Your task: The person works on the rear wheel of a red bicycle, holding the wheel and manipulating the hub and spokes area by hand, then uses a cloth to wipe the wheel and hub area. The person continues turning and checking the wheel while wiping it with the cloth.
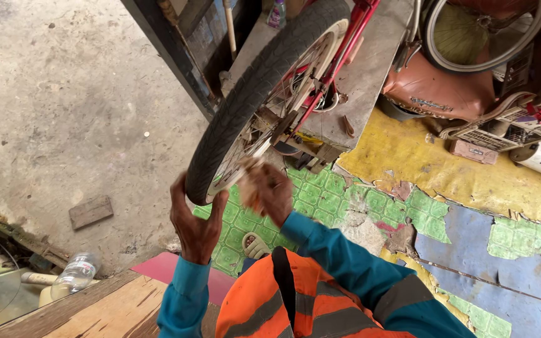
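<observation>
- Left hand: fingers curled round the tyre.
- Right hand: fingers clutch a rag against the rim.
- Clear bottle at 8 o'clock.

Long teal sleeves worn down to the wrists, orange high-visibility vest crossed by grey reflective bands, black strip at the chest, tan sandal worn below.

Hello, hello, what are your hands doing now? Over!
Left hand gripping bicycle tyre. Right hand pressing cloth against wheel rim. Nothing blocking.
</observation>
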